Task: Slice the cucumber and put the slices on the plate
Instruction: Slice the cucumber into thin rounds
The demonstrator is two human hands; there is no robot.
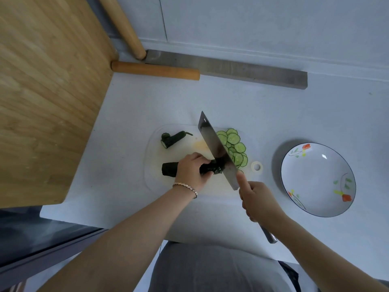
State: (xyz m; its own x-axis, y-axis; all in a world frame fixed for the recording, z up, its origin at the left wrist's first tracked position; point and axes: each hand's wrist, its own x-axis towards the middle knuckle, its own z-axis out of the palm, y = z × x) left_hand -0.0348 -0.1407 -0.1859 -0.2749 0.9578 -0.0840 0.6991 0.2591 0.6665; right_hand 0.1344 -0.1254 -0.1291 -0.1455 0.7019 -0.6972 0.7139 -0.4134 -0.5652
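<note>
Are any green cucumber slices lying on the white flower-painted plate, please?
No, the cucumber slices lie heaped on the white cutting board, apart from the flower-painted plate.

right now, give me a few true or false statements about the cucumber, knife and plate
1. The left hand grips the cucumber on the cutting board. True.
2. The right hand holds the knife. True.
3. The slices are on the plate. False: they lie on the cutting board beside the blade; the plate holds none.
4. The cut-off end piece lies off the cutting board. False: it lies on its far left corner.
</note>
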